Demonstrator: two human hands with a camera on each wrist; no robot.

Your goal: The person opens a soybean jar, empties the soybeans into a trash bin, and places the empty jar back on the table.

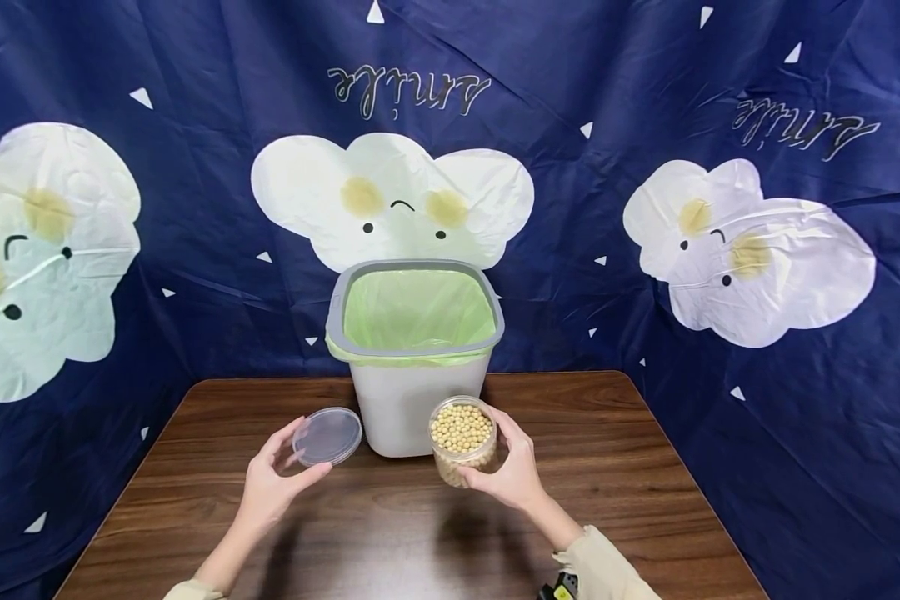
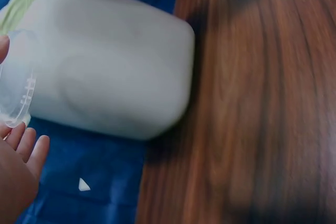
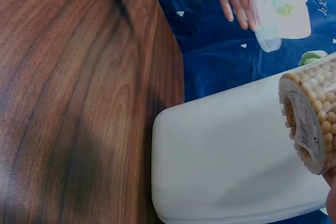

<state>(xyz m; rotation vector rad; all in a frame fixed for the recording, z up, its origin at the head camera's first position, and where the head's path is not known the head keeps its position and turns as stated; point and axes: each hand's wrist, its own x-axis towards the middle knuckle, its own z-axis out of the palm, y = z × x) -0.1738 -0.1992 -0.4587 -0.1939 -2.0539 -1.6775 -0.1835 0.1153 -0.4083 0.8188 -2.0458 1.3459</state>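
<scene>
My left hand (image 1: 273, 479) pinches a clear round lid (image 1: 328, 436) by its edge, thumb below and fingers behind, to the left of the bin. My right hand (image 1: 512, 467) grips a clear jar (image 1: 461, 446) full of pale round beans, probably soybeans, held up in front of the bin with its open mouth showing. In the right wrist view a printed label (image 3: 304, 121) shows on the jar's base. The lid (image 2: 16, 85) appears at the left edge of the left wrist view, beside the fingers.
A white bin (image 1: 408, 408) with a grey rim and a green liner bag (image 1: 420, 308) stands at the back of the brown wooden table (image 1: 390, 533). Behind hangs a dark blue cloth (image 1: 570, 200) printed with clouds.
</scene>
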